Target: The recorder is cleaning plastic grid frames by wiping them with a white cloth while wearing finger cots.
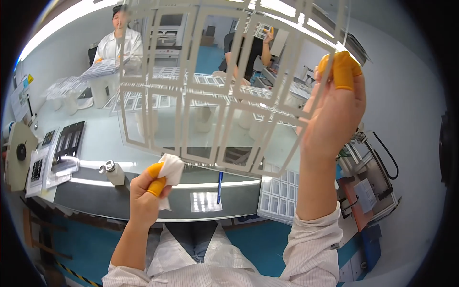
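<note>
My right hand (334, 105), with orange finger cots on its fingertips, grips the right edge of a large clear sheet (225, 100) printed with pale rectangular frames. The sheet is raised in front of me, and the table and people show through it. Lower left, my left hand (149, 189) pinches a folded white wiping cloth (171, 170) between fingers that also wear orange cots. The cloth is close to the sheet's lower left corner; whether they touch I cannot tell.
A small dispenser bottle (113, 173) stands left on the glass-topped table (95, 193), with a blue pen (220, 187) near its front edge. Framed sheets (279, 196) lie at right, black panels (68, 143) at left. Two people (119, 43) work across the table.
</note>
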`<state>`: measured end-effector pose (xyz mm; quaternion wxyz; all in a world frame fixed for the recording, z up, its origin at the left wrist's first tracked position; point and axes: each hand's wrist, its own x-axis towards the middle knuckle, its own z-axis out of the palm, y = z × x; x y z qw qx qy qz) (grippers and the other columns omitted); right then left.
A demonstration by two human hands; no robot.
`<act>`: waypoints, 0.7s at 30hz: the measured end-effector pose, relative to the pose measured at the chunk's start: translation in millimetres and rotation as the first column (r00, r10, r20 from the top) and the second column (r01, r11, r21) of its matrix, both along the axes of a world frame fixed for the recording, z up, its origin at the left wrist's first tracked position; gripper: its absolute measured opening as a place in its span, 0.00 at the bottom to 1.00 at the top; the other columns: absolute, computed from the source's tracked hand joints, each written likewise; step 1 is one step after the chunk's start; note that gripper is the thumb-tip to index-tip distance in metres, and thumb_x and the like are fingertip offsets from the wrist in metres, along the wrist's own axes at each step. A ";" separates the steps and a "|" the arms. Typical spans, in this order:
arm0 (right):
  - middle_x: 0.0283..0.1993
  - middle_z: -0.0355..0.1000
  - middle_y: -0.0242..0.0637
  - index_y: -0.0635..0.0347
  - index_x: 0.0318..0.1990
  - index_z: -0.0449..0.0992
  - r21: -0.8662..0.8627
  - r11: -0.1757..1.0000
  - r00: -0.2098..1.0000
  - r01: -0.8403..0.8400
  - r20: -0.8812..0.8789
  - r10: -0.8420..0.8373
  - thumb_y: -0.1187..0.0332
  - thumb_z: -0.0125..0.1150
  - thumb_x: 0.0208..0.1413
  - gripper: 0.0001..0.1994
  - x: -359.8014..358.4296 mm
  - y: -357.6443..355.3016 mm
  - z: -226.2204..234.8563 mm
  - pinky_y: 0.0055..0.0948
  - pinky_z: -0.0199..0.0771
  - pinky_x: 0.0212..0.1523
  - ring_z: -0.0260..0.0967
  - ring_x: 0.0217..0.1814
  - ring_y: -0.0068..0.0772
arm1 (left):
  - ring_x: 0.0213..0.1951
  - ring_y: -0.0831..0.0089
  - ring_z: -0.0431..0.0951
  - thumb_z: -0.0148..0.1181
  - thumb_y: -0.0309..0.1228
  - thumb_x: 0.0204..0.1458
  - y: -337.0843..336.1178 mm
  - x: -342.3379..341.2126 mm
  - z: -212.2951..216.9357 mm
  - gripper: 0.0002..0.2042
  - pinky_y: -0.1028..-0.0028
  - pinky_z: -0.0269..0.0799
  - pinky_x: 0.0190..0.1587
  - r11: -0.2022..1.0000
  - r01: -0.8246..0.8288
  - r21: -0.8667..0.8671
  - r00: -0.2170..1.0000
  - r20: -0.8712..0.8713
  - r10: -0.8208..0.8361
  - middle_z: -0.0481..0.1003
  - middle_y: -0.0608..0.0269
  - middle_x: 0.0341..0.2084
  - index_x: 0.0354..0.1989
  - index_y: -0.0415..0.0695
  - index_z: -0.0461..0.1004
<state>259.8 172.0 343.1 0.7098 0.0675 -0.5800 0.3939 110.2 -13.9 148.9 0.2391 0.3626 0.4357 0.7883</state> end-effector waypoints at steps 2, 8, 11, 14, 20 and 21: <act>0.32 0.67 0.27 0.62 0.38 0.72 0.044 0.999 1.000 -0.004 -0.016 0.005 0.72 0.55 0.56 0.05 -0.6 -2.1 -1.6 0.13 0.58 0.35 0.60 0.32 0.13 | 0.22 0.83 0.63 0.43 0.18 0.53 -2.0 -4.1 -2.0 0.13 0.86 0.57 0.23 1.000 -0.007 -0.020 0.996 0.093 0.009 0.69 0.64 0.26 0.44 0.34 0.72; 0.32 0.68 0.28 0.63 0.39 0.72 0.114 0.991 0.997 0.075 -0.043 -0.071 0.67 0.52 0.59 0.08 8.6 2.1 -18.1 0.22 0.62 0.46 0.63 0.38 0.17 | 0.19 0.88 0.56 0.46 0.23 0.55 0.5 -5.9 -9.4 0.13 0.88 0.49 0.21 1.000 -0.021 0.009 0.988 0.152 0.019 0.70 0.67 0.26 0.47 0.35 0.70; 0.33 0.69 0.29 0.63 0.39 0.72 0.144 0.988 0.998 0.057 -0.044 -0.051 0.68 0.52 0.59 0.08 14.2 8.4 -25.5 0.23 0.62 0.47 0.64 0.39 0.19 | 0.20 0.89 0.56 0.49 0.29 0.58 0.8 -11.9 -12.4 0.13 0.89 0.48 0.20 0.992 -0.127 -0.017 0.972 0.197 0.128 0.69 0.68 0.26 0.48 0.36 0.69; 0.35 0.69 0.30 0.63 0.40 0.71 0.121 0.992 0.999 0.034 -0.046 -0.028 0.69 0.51 0.59 0.08 24.1 16.4 -31.6 0.24 0.62 0.48 0.64 0.39 0.20 | 0.20 0.90 0.56 0.50 0.33 0.58 -0.2 -21.7 -12.8 0.14 0.88 0.48 0.20 0.976 -0.216 0.018 0.952 0.225 0.207 0.68 0.69 0.25 0.48 0.36 0.69; 0.37 0.69 0.32 0.62 0.41 0.71 -0.053 0.999 0.999 -0.014 -0.034 0.012 0.70 0.51 0.59 0.07 36.8 23.5 -47.1 0.29 0.60 0.50 0.62 0.40 0.22 | 0.23 0.89 0.62 0.49 0.37 0.59 -4.6 -18.1 -10.1 0.15 0.88 0.56 0.25 0.953 -0.304 0.021 0.951 -0.054 0.304 0.69 0.71 0.25 0.44 0.37 0.71; 0.37 0.69 0.31 0.62 0.41 0.71 -0.054 0.998 1.000 0.017 -0.021 -0.018 0.70 0.50 0.59 0.07 40.5 28.0 -51.4 0.29 0.60 0.49 0.62 0.39 0.21 | 0.26 0.86 0.63 0.51 0.34 0.58 -0.2 -13.0 -10.9 0.13 0.86 0.58 0.29 0.940 -0.339 0.029 0.920 -0.200 0.338 0.69 0.70 0.27 0.44 0.37 0.71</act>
